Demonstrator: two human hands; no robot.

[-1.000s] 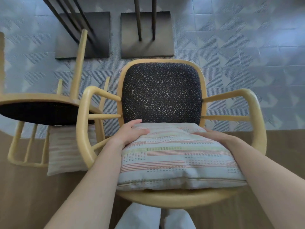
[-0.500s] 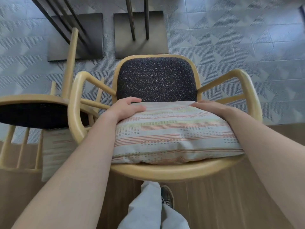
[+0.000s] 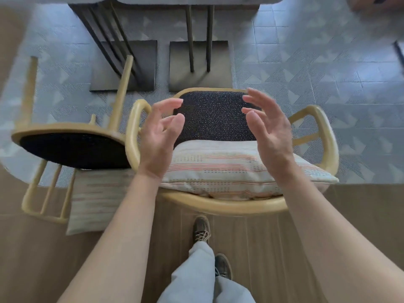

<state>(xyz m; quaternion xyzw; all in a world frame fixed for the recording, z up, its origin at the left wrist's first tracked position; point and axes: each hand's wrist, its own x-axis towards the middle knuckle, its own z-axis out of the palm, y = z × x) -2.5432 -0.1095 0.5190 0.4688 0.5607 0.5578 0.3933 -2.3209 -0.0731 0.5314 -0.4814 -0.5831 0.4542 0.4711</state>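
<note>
Cream cushion (image 3: 218,171) is partly hidden behind left hand (image 3: 159,136) and right hand (image 3: 270,133).

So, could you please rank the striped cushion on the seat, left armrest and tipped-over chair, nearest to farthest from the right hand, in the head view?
1. Striped cushion, just below the right hand.
2. Left armrest, across the seat.
3. Tipped-over chair, farther left.

Overturned chair (image 3: 72,149) at left; striped cushion (image 3: 98,200) on floor beside it; dark base plates (image 3: 200,80) behind.
</note>
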